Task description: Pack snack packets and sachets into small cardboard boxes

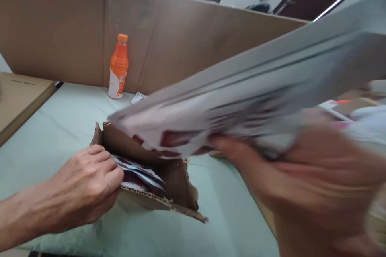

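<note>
An open cardboard box (188,186) with ragged edges stands on the table. My left hand (93,180) is closed around its near left edge, with the fingertips hidden inside. Several printed papers (144,174), white with dark red patches, lean inside the box beside those fingers. On the right, my right hand (319,180), smeared by motion, grips a large pale printed sheet (241,88). The thumb presses on its face. The sheet tilts up to the right, and its lower left end hangs above the box; its print is too blurred to read.
An orange drink bottle (119,66) stands upright at the back of the pale tabletop (75,116), beside a small printed card (138,97). Behind them rises a tall cardboard wall (193,36). A flat brown carton (24,96) lies at the left.
</note>
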The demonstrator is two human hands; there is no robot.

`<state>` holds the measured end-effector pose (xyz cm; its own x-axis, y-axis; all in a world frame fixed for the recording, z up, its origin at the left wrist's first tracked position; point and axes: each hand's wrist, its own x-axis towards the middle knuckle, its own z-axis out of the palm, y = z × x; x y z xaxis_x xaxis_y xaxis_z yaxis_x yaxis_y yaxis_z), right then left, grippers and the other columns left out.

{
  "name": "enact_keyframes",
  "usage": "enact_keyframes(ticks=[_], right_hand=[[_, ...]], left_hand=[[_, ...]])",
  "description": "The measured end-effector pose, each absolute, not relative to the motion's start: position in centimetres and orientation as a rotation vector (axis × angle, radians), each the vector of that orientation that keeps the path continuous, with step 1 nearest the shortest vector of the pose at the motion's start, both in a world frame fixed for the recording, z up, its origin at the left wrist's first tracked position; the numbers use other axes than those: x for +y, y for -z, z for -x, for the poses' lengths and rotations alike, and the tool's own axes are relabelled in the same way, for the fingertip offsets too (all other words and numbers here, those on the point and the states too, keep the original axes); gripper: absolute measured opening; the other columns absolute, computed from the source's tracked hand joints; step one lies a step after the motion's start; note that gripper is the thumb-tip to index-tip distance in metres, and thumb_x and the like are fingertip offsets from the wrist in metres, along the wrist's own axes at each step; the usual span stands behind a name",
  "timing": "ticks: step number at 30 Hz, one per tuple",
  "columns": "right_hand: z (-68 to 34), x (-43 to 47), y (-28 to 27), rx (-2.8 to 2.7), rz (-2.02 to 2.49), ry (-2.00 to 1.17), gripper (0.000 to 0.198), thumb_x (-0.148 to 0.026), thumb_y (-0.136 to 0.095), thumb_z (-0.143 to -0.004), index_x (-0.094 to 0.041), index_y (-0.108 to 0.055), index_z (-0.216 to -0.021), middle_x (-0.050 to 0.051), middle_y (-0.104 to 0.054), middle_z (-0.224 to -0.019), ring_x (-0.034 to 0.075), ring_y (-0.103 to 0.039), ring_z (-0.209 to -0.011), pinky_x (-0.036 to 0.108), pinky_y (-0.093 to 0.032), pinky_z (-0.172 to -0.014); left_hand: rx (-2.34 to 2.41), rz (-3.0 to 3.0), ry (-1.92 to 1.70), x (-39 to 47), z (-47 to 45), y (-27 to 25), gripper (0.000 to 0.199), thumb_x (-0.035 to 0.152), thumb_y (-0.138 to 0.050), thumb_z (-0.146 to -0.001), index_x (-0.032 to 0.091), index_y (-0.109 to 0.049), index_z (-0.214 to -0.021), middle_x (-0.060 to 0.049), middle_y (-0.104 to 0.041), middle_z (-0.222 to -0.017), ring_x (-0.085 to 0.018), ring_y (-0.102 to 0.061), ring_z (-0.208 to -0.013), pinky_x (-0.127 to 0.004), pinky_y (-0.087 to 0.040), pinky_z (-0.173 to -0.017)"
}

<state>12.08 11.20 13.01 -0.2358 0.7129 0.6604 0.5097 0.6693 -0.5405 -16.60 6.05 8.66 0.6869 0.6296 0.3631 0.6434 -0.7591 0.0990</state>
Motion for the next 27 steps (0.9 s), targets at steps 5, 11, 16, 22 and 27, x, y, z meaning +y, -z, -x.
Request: enact_keyframes(ticks=[5,11,16,22,27], right_hand=[[-7.3,12.2,-11.6,-2.678,1.181,-0.054,0.022,-0.010,-0.054,-0.092,-0.023,-0.068,-0.101,0.001,-0.073,-0.074,0.017,-0.064,-0.060,0.029,-0.036,-0.054],[-2.0,13.7,-10.8,-3.315,1.023,-0.485,0.024,-0.013,-0.049,-0.101,-0.018,-0.069,-0.114,0.011,-0.080,-0.107,0.026,-0.074,-0.093,0.030,-0.044,-0.071],[-4.5,13.5,-11.4,-2.970,0.950,-0.585,0.033,-0.012,-0.053,-0.098,-0.022,-0.071,-0.123,0.008,-0.081,-0.116,0.024,-0.076,-0.103,0.032,-0.053,-0.083],[-14.0,10.9,-9.1,-1.965,1.050,-0.318,0.018,-0.036,-0.064,-0.100,-0.026,-0.078,-0.103,0.004,-0.083,-0.102,0.021,-0.078,-0.093,0.033,-0.061,-0.082],[-15.3,8.1,-3.6,-2.040,0.888,-0.444,0.041,-0.051,-0.052,-0.105,-0.026,-0.071,-0.132,0.009,-0.078,-0.127,0.028,-0.075,-0.113,0.041,-0.063,-0.093]], left_hand=[[-1.094,2.787,0.511,5.9,16.9,-8.5,0.019,0.015,-0.058,-0.093,0.021,-0.058,-0.074,-0.003,-0.067,-0.071,-0.022,-0.065,-0.069,-0.037,-0.045,-0.069],[-1.188,2.756,0.296,5.8,16.9,-9.1,0.015,0.014,-0.067,-0.083,0.020,-0.058,-0.072,-0.003,-0.069,-0.071,-0.022,-0.067,-0.067,-0.036,-0.047,-0.066],[-1.023,2.704,0.615,4.3,17.6,-8.8,0.010,0.011,-0.060,-0.093,0.015,-0.066,-0.100,-0.012,-0.076,-0.109,-0.031,-0.071,-0.112,-0.044,-0.056,-0.097],[-1.335,2.434,1.035,2.3,21.8,-5.6,0.057,0.019,-0.061,-0.100,0.021,-0.042,-0.154,-0.018,-0.047,-0.160,-0.032,-0.049,-0.147,-0.049,-0.046,-0.119],[-1.551,2.515,1.194,2.7,22.7,-2.2,0.068,0.038,-0.061,-0.102,0.026,-0.033,-0.162,-0.013,-0.055,-0.156,-0.031,-0.056,-0.143,-0.047,-0.049,-0.119]])
